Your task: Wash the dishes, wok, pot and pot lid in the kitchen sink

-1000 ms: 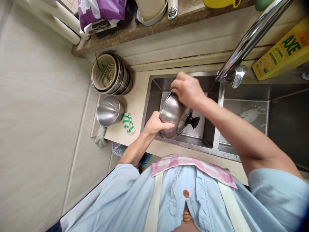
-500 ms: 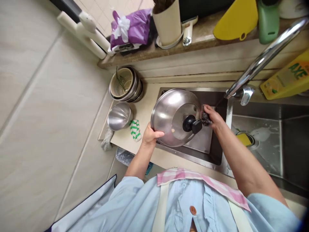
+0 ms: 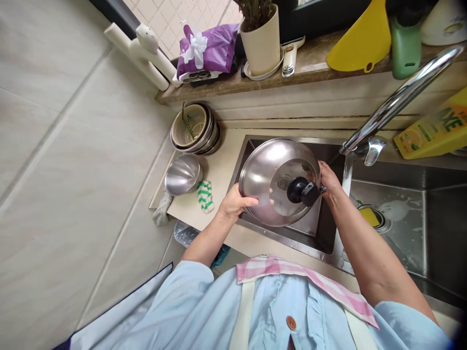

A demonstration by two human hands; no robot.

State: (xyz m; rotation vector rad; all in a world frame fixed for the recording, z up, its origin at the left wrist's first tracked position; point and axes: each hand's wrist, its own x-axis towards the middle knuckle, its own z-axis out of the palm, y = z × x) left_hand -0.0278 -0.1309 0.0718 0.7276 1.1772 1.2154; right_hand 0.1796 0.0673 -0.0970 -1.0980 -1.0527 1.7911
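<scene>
A pot lid [image 3: 263, 167] of shiny metal, with a clear window in its middle and a black knob [image 3: 302, 191], is tilted above the left sink basin [image 3: 328, 228]. My left hand [image 3: 235, 201] grips its left rim, thumb on top and fingers underneath. At the right edge my right hand [image 3: 329, 181] is closed round a dark scouring pad [image 3: 323, 188], most of it hidden behind the lid and the fingers. Part of the pad shows dimly through the window.
A chrome faucet [image 3: 397, 104] rises between the basins. The right basin [image 3: 404, 248] holds a yellow sponge [image 3: 370, 216]. On the left counter stand stacked colanders [image 3: 189, 127], a metal bowl [image 3: 183, 175] and a green-striped cloth [image 3: 206, 197]. A yellow bottle [image 3: 430, 129] leans behind the sink.
The lid and both hands have shifted slightly right in view. My right hand has moved the scouring pad behind the lid's rim, where less of it shows.
</scene>
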